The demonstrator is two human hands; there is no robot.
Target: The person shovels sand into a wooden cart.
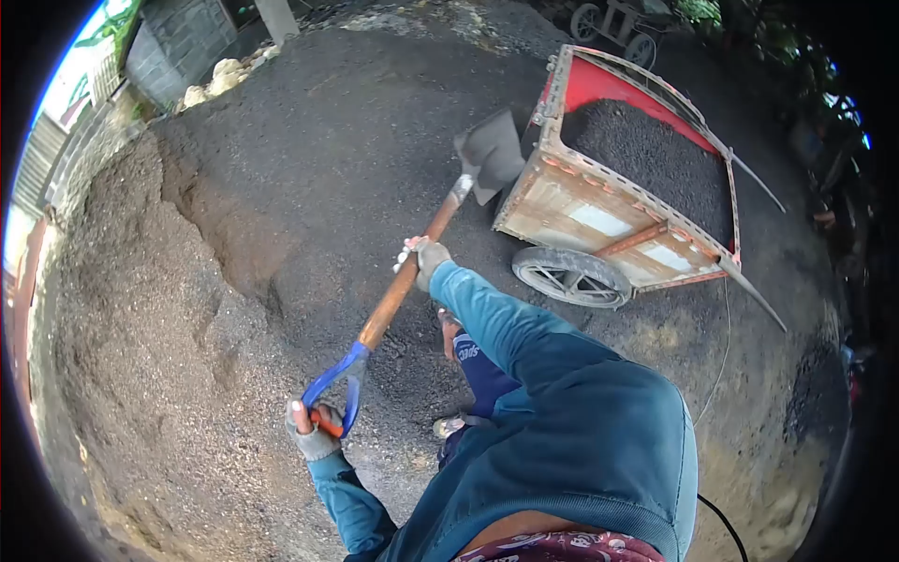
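Observation:
A shovel with a wooden shaft (391, 302) slants across the middle of the view. My left hand (316, 429), in a grey glove with bare fingertips, is wrapped round the grip of its blue D-shaped handle (325, 377). Farther up, my gloved right hand (424, 261) grips the shaft. The grey metal blade (493, 155) is raised beside the near left corner of a wooden cart (599, 220), with no visible load on it. Dark gravel (646, 159) fills much of the cart, whose inside is red.
A large gravel pile (178, 328) rises at the left. The cart's wheel (573, 278) stands close to the right of my feet. Another wheeled cart (620, 26) is at the top, and a block wall (173, 56) at the upper left. A thin cord hangs from the cart.

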